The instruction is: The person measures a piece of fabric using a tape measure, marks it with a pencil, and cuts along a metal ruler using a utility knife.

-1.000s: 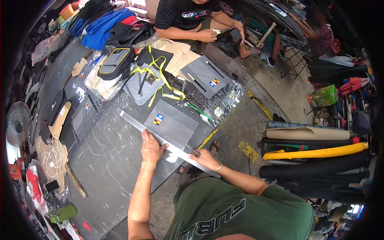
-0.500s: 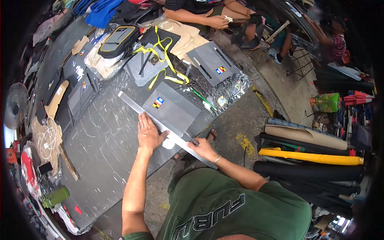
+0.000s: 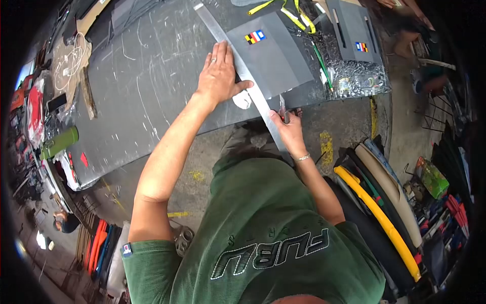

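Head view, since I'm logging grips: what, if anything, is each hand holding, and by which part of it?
The right hand holds a silver-bladed cutter by its handle. The left hand grips nothing; it lies partly on the long silver metal ruler.

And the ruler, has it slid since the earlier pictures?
No, seemingly not: the ruler still crosses the near edge of the table beside the white scrap. The whole view has turned.

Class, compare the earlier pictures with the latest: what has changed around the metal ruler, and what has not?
The view has swung, placing the bench higher. The cutter in the right hand has turned away from the ruler. Nothing was visibly taken hold of or let go; the left hand stays flat on the ruler beside the grey sheet.
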Motion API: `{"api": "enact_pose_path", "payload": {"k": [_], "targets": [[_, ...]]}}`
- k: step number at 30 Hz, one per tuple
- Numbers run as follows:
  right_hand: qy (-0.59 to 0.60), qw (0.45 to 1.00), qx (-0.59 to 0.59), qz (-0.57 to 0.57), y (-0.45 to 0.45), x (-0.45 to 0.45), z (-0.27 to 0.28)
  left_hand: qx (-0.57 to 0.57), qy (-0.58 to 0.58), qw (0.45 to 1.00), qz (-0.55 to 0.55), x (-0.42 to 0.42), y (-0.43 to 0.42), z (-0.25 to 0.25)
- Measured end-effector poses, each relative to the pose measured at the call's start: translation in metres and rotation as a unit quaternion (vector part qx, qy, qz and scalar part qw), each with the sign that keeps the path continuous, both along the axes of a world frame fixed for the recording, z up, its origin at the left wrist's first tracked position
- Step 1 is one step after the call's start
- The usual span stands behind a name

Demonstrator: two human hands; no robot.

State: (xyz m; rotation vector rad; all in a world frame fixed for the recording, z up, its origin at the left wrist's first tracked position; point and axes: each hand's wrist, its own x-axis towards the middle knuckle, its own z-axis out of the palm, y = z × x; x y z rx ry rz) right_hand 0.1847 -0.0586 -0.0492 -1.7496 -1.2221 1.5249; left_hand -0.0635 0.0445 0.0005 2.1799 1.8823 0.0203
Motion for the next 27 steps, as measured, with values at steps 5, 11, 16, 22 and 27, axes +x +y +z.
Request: {"api": "enact_pose_path", "payload": {"k": [5, 11, 16, 22, 27], "targets": [[0.021, 1.000, -0.008, 0.000, -0.002, 0.002, -0.006, -0.013, 0.039, 0.999, -0.014, 0.002, 0.003, 0.000], [-0.006, 1.000, 0.003, 0.012, 0.001, 0.003, -0.002, -0.029, 0.073, 0.997, -0.015, 0.007, 0.006, 0.005], [-0.004, 1.000, 0.019, 0.007, -0.001, 0.002, -0.006, -0.003, 0.050, 0.999, -0.016, 0.005, 0.004, -0.002], [-0.026, 0.999, 0.034, 0.020, -0.001, 0.006, -0.016, -0.009, 0.050, 0.999, -0.008, 0.006, 0.004, 0.001], [-0.041, 0.998, -0.019, 0.040, 0.003, 0.011, 0.003, -0.018, 0.039, 0.999, -0.004, 0.007, 0.005, 0.005]]}}
